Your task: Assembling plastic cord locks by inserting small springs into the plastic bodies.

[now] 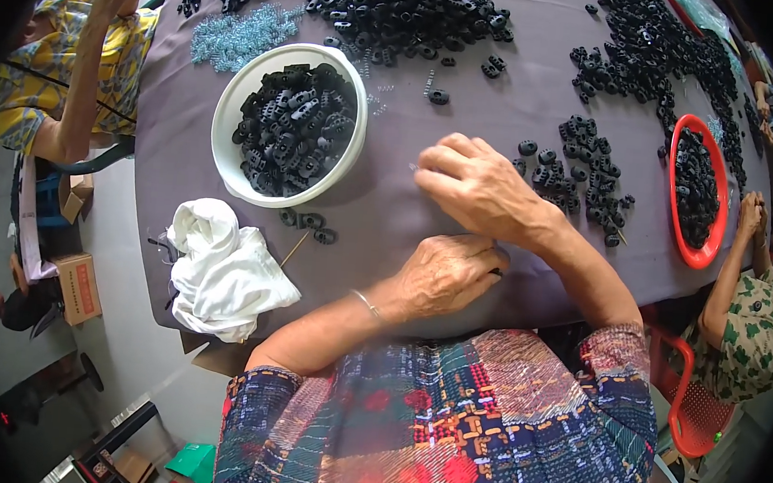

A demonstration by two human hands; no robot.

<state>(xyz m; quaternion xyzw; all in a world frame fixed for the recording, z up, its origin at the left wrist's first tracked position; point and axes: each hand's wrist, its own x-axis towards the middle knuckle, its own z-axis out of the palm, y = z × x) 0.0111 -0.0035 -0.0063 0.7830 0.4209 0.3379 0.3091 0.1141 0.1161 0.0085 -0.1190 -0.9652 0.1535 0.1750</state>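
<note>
My left hand (447, 278), with a thin bracelet at the wrist, is closed near the table's front edge. A small dark bit shows at its fingers; I cannot tell whether it is held or worn. Just beyond it, my right hand (477, 185) has its fingers bent in a pinch, and a tiny pale tip shows by them. To the left stands a white bowl (221, 151) heaped with black plastic pieces that look like cord locks (295, 130). Right of my right hand lies a loose group of similar black pieces (583, 162). One piece (438, 97) lies beside a small spring (428, 81).
A big black pile (405, 11) and clear springs (244, 38) lie at the back. A white cloth (220, 274) and thin stick (294, 248) are at front left. A red basin (674, 196) of black pieces stands right. Other people sit at both sides, near a red chair (692, 402).
</note>
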